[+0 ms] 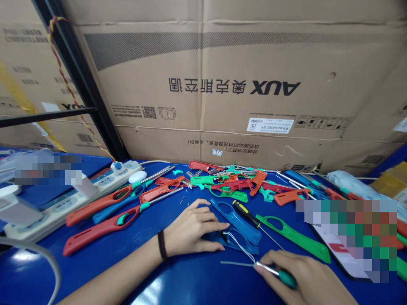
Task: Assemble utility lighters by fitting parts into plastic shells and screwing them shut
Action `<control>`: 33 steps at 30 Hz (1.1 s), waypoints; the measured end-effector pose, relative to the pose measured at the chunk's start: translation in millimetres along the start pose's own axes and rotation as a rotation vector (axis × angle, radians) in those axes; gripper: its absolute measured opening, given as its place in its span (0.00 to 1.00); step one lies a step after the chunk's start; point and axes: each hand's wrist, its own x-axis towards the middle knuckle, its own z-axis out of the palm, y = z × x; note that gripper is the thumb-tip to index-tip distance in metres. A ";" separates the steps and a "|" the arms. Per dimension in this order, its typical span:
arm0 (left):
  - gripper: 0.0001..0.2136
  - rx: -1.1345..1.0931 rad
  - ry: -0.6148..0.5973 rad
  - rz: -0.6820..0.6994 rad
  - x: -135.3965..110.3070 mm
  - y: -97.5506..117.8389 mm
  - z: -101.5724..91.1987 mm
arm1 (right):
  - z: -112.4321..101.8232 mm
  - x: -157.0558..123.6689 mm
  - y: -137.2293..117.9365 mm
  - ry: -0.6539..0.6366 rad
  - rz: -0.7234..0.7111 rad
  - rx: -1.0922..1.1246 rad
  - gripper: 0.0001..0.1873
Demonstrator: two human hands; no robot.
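Note:
My left hand (192, 228) rests palm down on the blue table, its fingertips pressing a blue plastic lighter shell (237, 235) that has thin white wires coming out of it. My right hand (310, 277) is closed around a green-handled tool (280, 275) whose metal tip points left toward those wires. A black and yellow screwdriver (246, 214) lies across a second blue shell (235, 220) just beyond. A green lighter shell (292, 235) lies to the right of it. A black band is on my left wrist.
Several red, green and blue lighter shells (229, 182) with metal tubes are piled along the back of the blue table (127, 262). A white power strip (63, 203) sits at left, a phone (343, 254) at right. Large cardboard boxes (222, 84) wall off the back.

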 end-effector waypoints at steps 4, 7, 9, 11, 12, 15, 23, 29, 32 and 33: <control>0.19 0.001 -0.007 0.008 0.6 0.6 -0.8 | -2.2 4.9 5.5 0.014 -0.031 -0.054 0.13; 0.18 -0.021 -0.015 -0.001 1.0 0.8 -1.6 | -2.0 7.5 9.8 0.021 -0.021 -0.073 0.13; 0.18 -0.027 -0.016 -0.010 1.3 1.1 -1.8 | -1.5 8.7 11.3 0.020 -0.020 -0.069 0.14; 0.17 -0.026 -0.007 -0.030 1.8 2.0 -1.9 | -0.9 9.6 11.6 0.019 -0.020 -0.059 0.15; 0.15 -0.028 0.001 -0.044 2.3 2.7 -2.1 | -0.5 9.8 11.4 0.019 -0.017 -0.049 0.16; 0.09 -0.047 0.029 -0.099 3.9 4.9 -3.6 | 0.8 10.0 10.0 0.028 0.003 0.011 0.15; 0.17 -0.131 0.247 -0.128 2.5 1.6 -4.0 | 2.9 10.3 -1.9 0.131 0.033 0.203 0.11; 0.06 -0.221 0.246 -0.134 2.5 2.7 -0.6 | 5.6 6.6 -5.2 0.247 -0.006 0.264 0.10; 0.06 -0.220 0.217 -0.136 3.4 4.3 -1.3 | 8.2 2.1 -0.7 0.209 0.017 0.242 0.11; 0.07 -0.197 0.195 -0.118 3.7 4.5 -1.7 | 9.3 0.3 0.9 0.186 0.027 0.234 0.12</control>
